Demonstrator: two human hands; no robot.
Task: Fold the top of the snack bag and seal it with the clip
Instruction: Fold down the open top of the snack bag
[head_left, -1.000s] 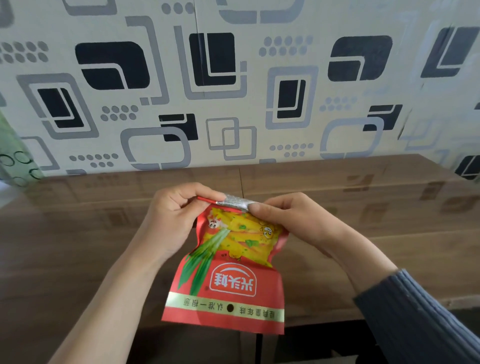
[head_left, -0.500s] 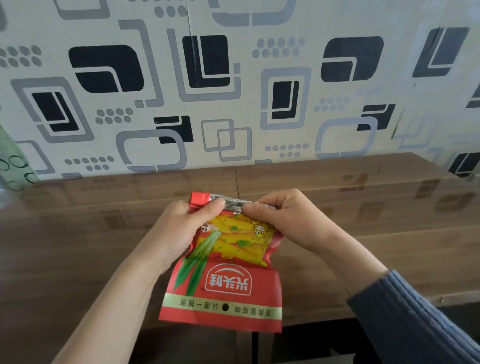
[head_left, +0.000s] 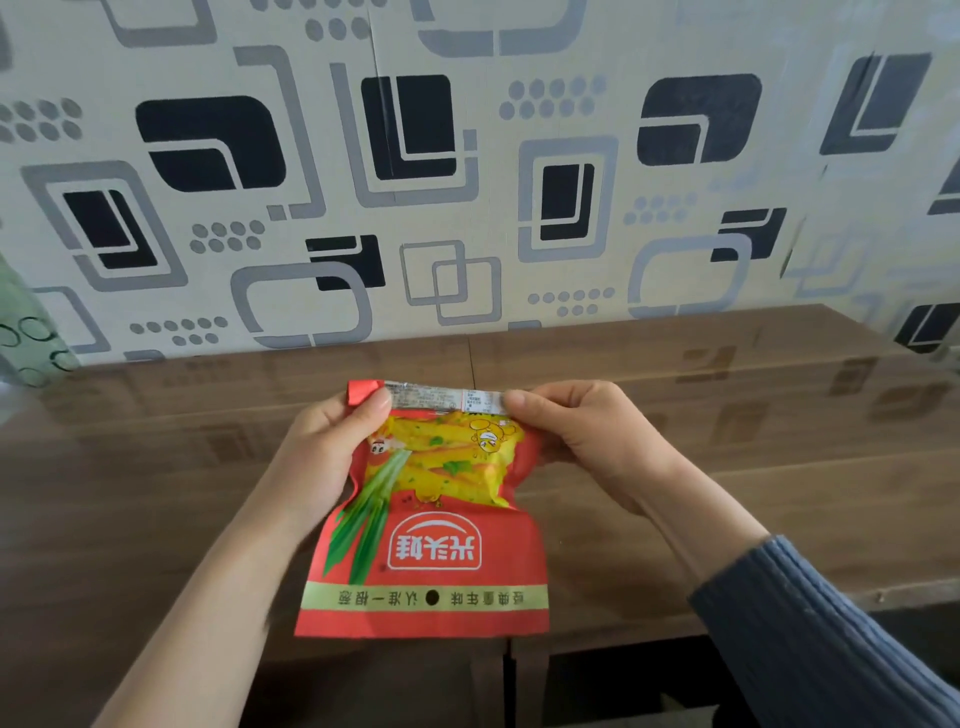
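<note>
A red and yellow snack bag (head_left: 431, 525) hangs upside down above the brown table's near edge, its printed label facing me. Its far end is folded over into a narrow silver strip (head_left: 441, 399). My left hand (head_left: 327, 452) pinches the strip's left end, thumb on top beside a red corner. My right hand (head_left: 576, 426) pinches the strip's right end. Both hands hold the bag off the table. No clip is in view.
The glossy wooden table (head_left: 727, 467) runs along a wall with grey and black patterned wallpaper (head_left: 467, 156). A green patterned object (head_left: 26, 332) stands at the far left edge. Below the table's front edge lies dark space (head_left: 623, 686).
The silver fold at the bag's far end has been spread wider and flatter. My hands have moved apart along it, the left thumb now at the left corner.
</note>
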